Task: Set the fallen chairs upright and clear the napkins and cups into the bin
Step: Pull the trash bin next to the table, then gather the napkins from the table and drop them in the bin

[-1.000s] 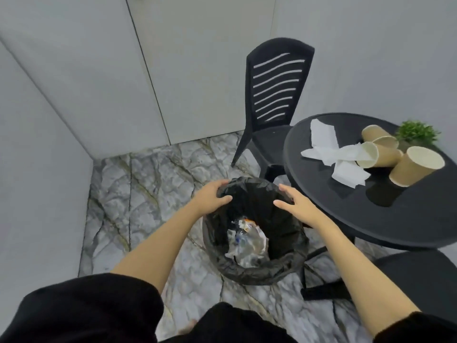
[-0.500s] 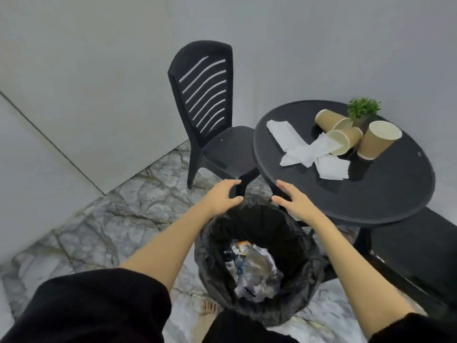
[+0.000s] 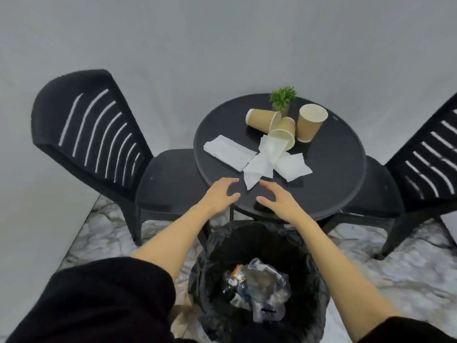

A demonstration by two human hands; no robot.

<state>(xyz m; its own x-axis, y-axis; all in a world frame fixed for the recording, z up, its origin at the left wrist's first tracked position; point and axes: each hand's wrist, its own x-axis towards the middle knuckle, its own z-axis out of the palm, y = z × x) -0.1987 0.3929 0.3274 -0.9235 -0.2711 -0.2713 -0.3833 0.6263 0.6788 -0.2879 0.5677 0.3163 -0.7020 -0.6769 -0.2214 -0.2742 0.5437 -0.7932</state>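
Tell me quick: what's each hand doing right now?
Left hand: open, holding nothing, over the table.
Right hand: open, holding nothing, near the napkins.

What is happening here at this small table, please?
A person reaches both bare hands, left hand and right hand, open and empty, over the round black table toward the white paper napkins. Three brown paper cups remain there. The black-lined bin waits below. Both black plastic chairs stand upright.

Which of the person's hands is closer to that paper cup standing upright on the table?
The right hand. It hovers open over the table's near edge, below and left of the upright cup. The left hand, also open, is farther left.
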